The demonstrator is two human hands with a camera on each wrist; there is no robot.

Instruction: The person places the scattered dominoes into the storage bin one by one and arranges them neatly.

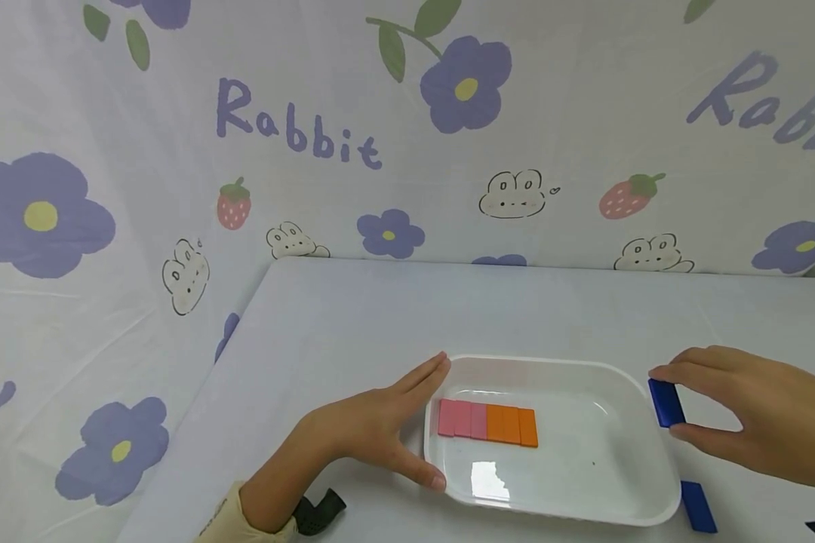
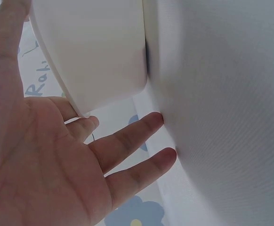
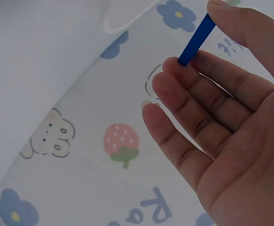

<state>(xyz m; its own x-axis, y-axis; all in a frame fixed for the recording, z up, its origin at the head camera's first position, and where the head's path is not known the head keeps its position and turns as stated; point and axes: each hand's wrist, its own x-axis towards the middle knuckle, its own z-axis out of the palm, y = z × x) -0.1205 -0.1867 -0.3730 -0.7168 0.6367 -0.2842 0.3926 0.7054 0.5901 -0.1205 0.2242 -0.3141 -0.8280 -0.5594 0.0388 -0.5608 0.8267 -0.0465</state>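
Note:
A white tray (image 1: 584, 483) lies on the table. At its left end my left hand (image 1: 373, 422) spreads its thumb and straight fingers along the rim, touching it; the left wrist view shows that hand (image 2: 47, 155) beside the tray's outer wall (image 2: 94, 52). Inside the tray, a row of pink tiles (image 1: 462, 418) adjoins orange tiles (image 1: 512, 425). Past the right rim, my right hand (image 1: 754, 415) pinches a blue tile (image 1: 666, 403) by its ends between thumb and fingertips. The right wrist view shows this blue tile (image 3: 197, 40) edge-on.
Another blue tile (image 1: 699, 507) lies on the white tabletop (image 1: 353, 317) just outside the tray's near right corner. A printed cloth (image 1: 312, 188) with flowers, rabbits and strawberries hangs behind the table and at its left. Something black (image 1: 319, 513) sits by the left wrist.

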